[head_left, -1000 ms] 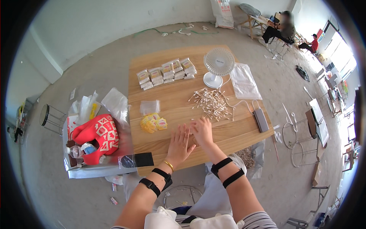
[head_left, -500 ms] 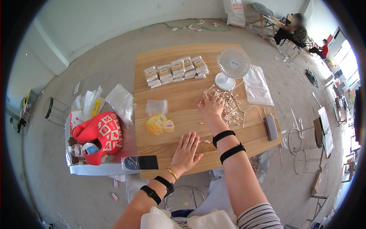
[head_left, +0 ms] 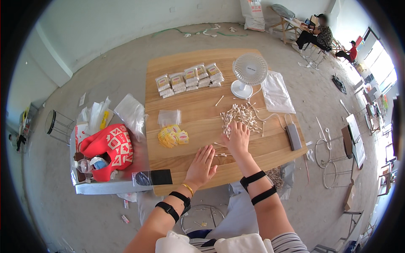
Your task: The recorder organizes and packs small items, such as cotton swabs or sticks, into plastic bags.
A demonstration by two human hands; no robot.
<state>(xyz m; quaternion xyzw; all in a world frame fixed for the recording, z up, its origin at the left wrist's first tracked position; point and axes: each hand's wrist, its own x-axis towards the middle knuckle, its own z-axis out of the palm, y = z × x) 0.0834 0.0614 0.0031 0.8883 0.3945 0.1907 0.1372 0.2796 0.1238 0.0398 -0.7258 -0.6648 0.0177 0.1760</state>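
A loose heap of cotton swabs [head_left: 244,116] lies on the right half of the wooden table [head_left: 194,105]. My right hand [head_left: 237,141] reaches the heap's near edge, palm down with its fingers stretched out. A single swab lies beside its thumb. My left hand [head_left: 201,167] rests flat near the front edge, fingers extended. A few cotton swabs [head_left: 222,154] lie against its fingertips on the right, partly hidden under the hand. Yellow printed cards [head_left: 172,135] and clear small bags [head_left: 169,118] sit left of centre.
Rows of filled swab packets [head_left: 190,78] stand at the far left, near a white fan [head_left: 249,69]. A white bag [head_left: 278,90] and a grey power bank [head_left: 293,137] with a cable occupy the right side. A red neck pillow [head_left: 112,147] lies in a box at left.
My right hand has drawn back toward me, from the heap's left side to its near edge. One swab now lies apart beyond the heap. My left hand has stayed nearly still.
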